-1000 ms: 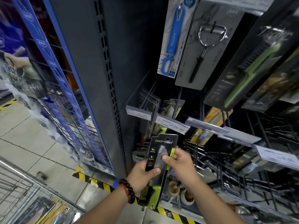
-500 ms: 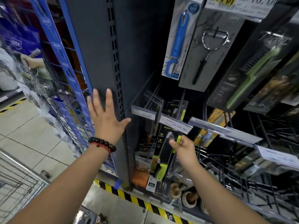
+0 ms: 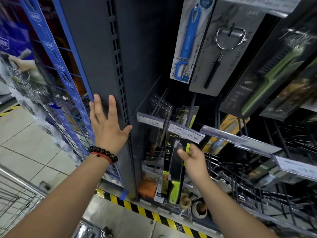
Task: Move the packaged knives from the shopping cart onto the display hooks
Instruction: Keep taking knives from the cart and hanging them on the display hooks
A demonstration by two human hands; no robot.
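My right hand (image 3: 193, 158) grips a packaged knife (image 3: 173, 169), a black card with a lime-green handle, by its upper right edge. The pack's top sits just under the price tag (image 3: 186, 133) of a display hook (image 3: 164, 121). Whether the card hangs on the hook I cannot tell. Behind it on the hooks hang two more knife packs (image 3: 186, 115). My left hand (image 3: 107, 125), a bead bracelet on the wrist, lies flat with fingers spread on the dark grey upright post (image 3: 106, 66). The shopping cart (image 3: 18, 194) shows as wire bars at bottom left.
Above hang a blue peeler card (image 3: 187, 43), a steel peeler card (image 3: 223, 48) and a green knife box (image 3: 267, 66). Many bare hooks (image 3: 274, 169) stick out at lower right. A blue wire rack (image 3: 56, 66) stands left. Yellow-black tape (image 3: 147, 212) edges the shelf base.
One second ago both hands held the pack low. My left hand let go and went to the post. My right hand raised the pack up under the price tag.
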